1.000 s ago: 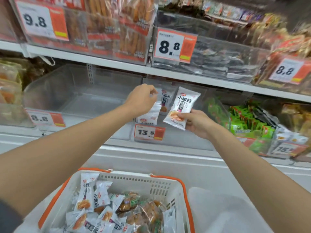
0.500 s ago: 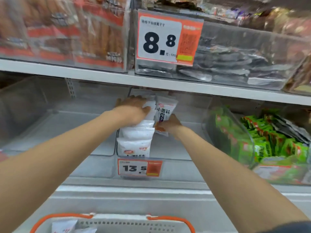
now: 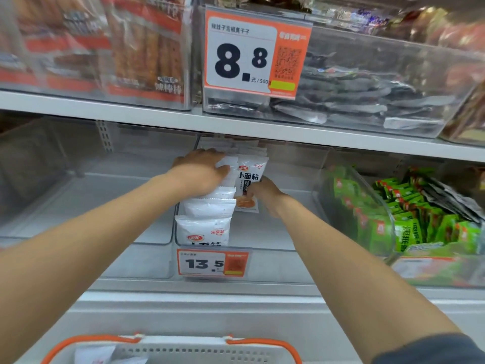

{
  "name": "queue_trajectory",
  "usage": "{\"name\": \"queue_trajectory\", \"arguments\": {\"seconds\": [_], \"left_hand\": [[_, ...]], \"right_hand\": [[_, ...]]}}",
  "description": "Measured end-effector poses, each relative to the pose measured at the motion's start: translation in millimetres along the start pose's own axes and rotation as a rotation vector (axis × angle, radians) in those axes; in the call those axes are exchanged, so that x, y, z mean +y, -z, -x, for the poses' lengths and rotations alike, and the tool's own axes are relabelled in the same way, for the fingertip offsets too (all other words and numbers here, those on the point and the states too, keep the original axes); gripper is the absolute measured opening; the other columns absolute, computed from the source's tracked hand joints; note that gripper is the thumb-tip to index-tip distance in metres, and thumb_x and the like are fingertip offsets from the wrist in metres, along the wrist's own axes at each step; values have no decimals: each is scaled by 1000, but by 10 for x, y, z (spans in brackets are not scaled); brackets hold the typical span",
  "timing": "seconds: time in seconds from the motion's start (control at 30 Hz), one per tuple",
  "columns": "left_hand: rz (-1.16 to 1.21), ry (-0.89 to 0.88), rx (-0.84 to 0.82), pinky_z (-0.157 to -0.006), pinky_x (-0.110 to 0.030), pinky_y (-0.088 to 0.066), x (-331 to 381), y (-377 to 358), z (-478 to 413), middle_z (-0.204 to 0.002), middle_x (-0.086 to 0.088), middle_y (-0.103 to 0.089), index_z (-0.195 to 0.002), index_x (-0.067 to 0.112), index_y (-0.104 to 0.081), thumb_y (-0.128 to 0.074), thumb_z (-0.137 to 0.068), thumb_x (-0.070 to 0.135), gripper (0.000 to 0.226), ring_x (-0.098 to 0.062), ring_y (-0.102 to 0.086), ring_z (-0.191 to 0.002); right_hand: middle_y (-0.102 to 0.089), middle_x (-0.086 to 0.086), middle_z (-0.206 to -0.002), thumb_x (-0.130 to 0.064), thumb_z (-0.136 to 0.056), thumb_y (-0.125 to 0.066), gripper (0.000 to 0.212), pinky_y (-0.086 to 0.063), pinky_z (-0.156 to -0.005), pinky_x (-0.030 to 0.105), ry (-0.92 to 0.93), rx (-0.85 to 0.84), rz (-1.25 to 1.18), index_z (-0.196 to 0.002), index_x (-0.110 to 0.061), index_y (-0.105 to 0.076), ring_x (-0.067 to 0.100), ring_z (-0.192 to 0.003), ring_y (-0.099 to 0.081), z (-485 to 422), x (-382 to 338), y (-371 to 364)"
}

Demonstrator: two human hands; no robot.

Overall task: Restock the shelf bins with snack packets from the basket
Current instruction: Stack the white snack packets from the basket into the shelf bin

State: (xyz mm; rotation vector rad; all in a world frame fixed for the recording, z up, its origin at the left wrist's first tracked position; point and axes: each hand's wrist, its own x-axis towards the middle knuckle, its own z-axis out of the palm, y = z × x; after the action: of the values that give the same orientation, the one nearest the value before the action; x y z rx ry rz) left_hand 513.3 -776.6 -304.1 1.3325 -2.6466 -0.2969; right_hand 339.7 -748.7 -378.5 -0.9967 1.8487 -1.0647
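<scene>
Above the 13.5 price tag (image 3: pixel 212 262): a white snack packet (image 3: pixel 250 177) stands upright in the clear bin (image 3: pixel 283 232), printed face to the aisle, evidently so shoppers can read it.
Right hand (image 3: pixel 265 195): up and to the right of the tag, fingers pinching the packet's lower edge, apparently steering it in beside the row.
Left hand (image 3: pixel 200 173): straight above the tag, fingers stretched flat across the filed row of packets (image 3: pixel 207 214), likely pressing them aside to leave a slot for the newcomer.
Row: runs from just behind the tag toward the bin's back, packets leaning one on another.
Basket (image 3: pixel 183 350): below the tag at the picture's foot, orange rim showing, spare packets (image 3: pixel 91 354) inside, handy for the next pick.
Green packets (image 3: pixel 409 224): well to the right of the tag, in a separate bin.
8.8 sign (image 3: pixel 252 53): high above the tag, fronting an upper-shelf bin of dark packets.
Progress: judged early, since much of the bin right of the tag lies bare.
</scene>
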Motion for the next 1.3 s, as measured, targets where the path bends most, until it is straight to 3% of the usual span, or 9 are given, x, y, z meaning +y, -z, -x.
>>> {"name": "queue_trajectory", "arguments": {"seconds": [0.13,0.23,0.33,0.47,0.53,0.63,0.8,1.07,1.3], "left_hand": [[-6,3,-9,-117,-43,-22,11,-4,2,-161,7,-20,-152,32,-23,-28,-103,47,52,-20,-19,-147],[15,11,0,-117,-42,-23,2,-3,-4,-160,7,-21,-152,33,-25,-28,-103,47,51,-20,-20,-147],[72,19,14,-115,-39,-28,6,6,17,-159,6,-25,-150,33,-30,-31,-103,46,49,-22,-27,-144],[162,20,110,-110,-36,-36,25,54,130,-153,2,-39,-142,28,-45,-37,-103,40,42,-25,-45,-133],[186,8,178,-106,-36,-39,27,68,223,-143,0,-52,-131,28,-57,-42,-100,37,36,-25,-52,-124],[181,-43,315,-88,-34,-45,77,65,448,-112,-2,-67,-104,24,-67,-51,-92,31,21,-26,-54,-110],[362,-20,437,-60,-31,-33,253,21,1071,-73,5,-57,-74,21,-49,-58,-81,22,11,-24,-54,-75],[357,138,85,-65,-29,-42,-149,-534,1885,-76,4,-62,-65,21,-48,-62,-76,25,18,-25,-60,-82],[244,177,-417,-72,-31,-51,-926,-1330,2266,-96,-5,-69,-84,9,-69,-61,-86,22,15,-21,-63,-79]], "right_hand": [[-58,8,-93,21,-81,-38,36,-39,-60,21,-16,-56,-1,-92,-9,-53,20,-84,-53,-25,17,15],[-65,8,-116,21,-72,-41,55,-52,-83,30,-36,-49,-53,-111,-13,-57,27,-110,-58,-102,119,55],[-48,6,-146,13,-77,-47,78,-47,-99,30,-99,-25,54,-149,-14,-33,26,-131,-47,-45,148,123],[-34,8,-154,-3,-87,-61,79,-46,-97,31,-113,95,193,-154,-10,-20,29,-137,-40,149,92,227],[-45,11,-146,-9,-87,-65,71,-44,-103,31,-42,185,188,-150,-9,-32,28,-129,-49,298,56,259],[-65,9,-113,-8,-85,-64,44,-44,-80,23,182,324,246,-128,-9,-56,22,-100,-61,732,-41,227],[-58,-9,-70,-5,-79,-63,14,-42,-66,20,565,423,281,-91,-10,-69,1,-63,-50,1610,-104,-48],[-58,-10,-65,-13,-79,-64,8,-47,-64,31,589,195,468,-78,-21,-64,11,-60,-51,2238,558,-729],[-64,-2,-91,-20,-86,-60,15,-49,-93,38,223,-514,967,-97,-15,-69,18,-86,-58,2249,1543,-1290]]}}
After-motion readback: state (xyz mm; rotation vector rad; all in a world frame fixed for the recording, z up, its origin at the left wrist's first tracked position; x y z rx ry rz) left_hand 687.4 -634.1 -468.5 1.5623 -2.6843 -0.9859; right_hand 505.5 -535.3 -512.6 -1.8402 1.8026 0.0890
